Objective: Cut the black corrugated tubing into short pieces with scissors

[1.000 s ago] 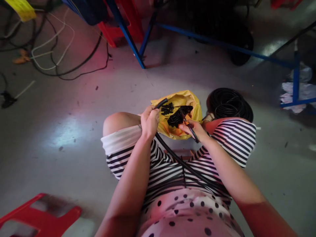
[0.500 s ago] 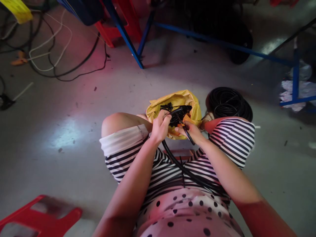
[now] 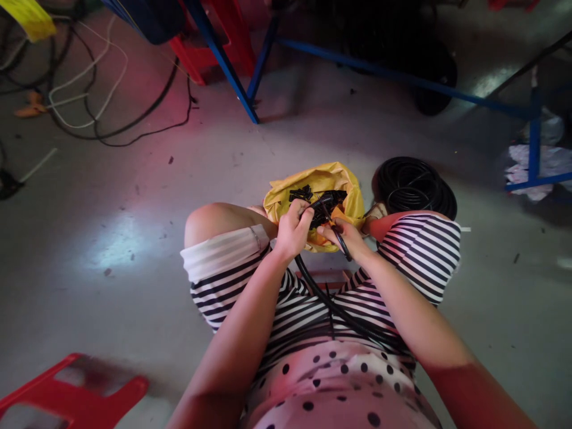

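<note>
Tube end: the black tube [image 3: 316,289] pokes forward and to the right out of my left fist, over the yellow bag [image 3: 286,186], its long axis slanting across the scissors [image 3: 345,246].
Nearer hand: my left hand [image 3: 295,229], closed around the tube just behind that end.
Right hand: my right hand [image 3: 347,236] grips the scissors, blades pointing forward beside the tube; I can't tell whether they touch it.
Tube's look: ridged, slightly shiny, bendy, its long part curving over my striped lap.
Bag: black pieces [image 3: 304,192] inside.
</note>
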